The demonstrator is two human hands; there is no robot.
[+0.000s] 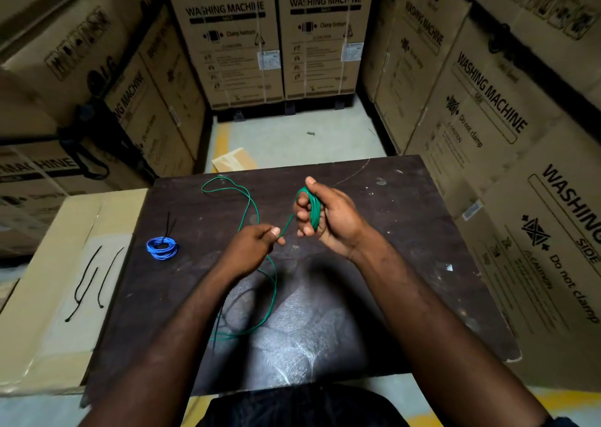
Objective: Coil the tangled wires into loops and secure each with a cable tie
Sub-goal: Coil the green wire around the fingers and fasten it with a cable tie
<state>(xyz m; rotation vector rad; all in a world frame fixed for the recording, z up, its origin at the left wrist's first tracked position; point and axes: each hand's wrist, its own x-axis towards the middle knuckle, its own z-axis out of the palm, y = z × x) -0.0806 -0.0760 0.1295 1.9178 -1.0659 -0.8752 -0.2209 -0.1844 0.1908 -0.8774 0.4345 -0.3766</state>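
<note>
My right hand [328,218] holds a small coil of green wire [313,210] wound around its fingers, above the middle of the dark table [406,231]. My left hand [252,246] pinches the same green wire just left of the coil. The loose rest of the wire [250,205] loops over the table toward the far edge and back under my left wrist. A blue wire coil [162,248] lies at the table's left, bound with a black cable tie [168,228].
Three black cable ties [92,277] lie on a flat cardboard box [48,312] left of the table. Tall washing-machine cartons [487,117] wall in the space on all sides. A small cardboard piece [234,159] lies on the floor beyond the table.
</note>
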